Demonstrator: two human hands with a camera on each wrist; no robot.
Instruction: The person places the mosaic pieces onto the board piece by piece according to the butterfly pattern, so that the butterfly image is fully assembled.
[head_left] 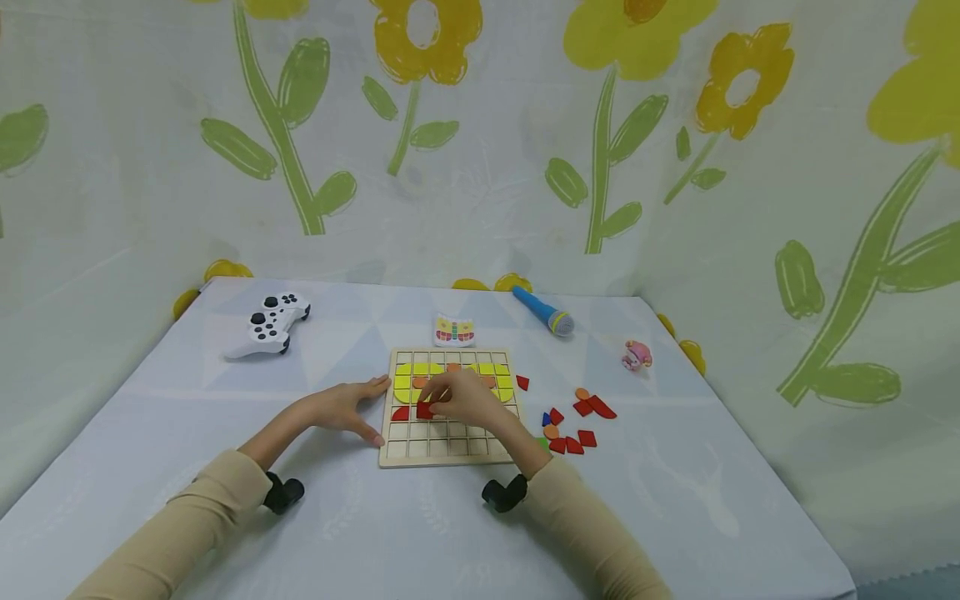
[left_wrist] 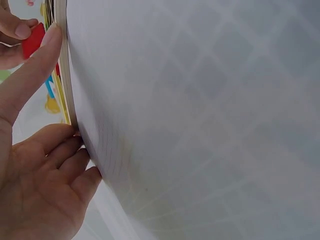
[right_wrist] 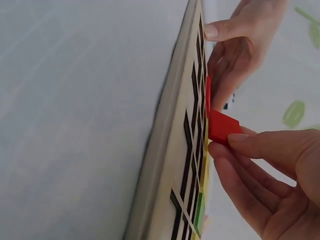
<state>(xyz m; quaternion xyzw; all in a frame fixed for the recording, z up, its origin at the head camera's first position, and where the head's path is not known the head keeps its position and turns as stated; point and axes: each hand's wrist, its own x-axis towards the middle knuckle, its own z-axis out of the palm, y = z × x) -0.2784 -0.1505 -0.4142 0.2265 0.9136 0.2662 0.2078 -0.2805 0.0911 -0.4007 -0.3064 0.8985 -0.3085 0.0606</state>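
The right hand [head_left: 467,398] pinches a flat, plain red, four-sided tile [right_wrist: 222,126] over the pale grid board [head_left: 450,460], whose left edge the left hand [head_left: 341,407] touches, fingers spread

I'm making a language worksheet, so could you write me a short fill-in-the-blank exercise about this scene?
1. The right hand pinches a ____ piece at the wooden board.
2. In the head view, the left hand touches the wooden board along its ____ edge.
3. The microphone has a handle coloured ____.
4. The game controller is mostly ____, with dark thumbsticks.

Missing words: red; left; blue; white.
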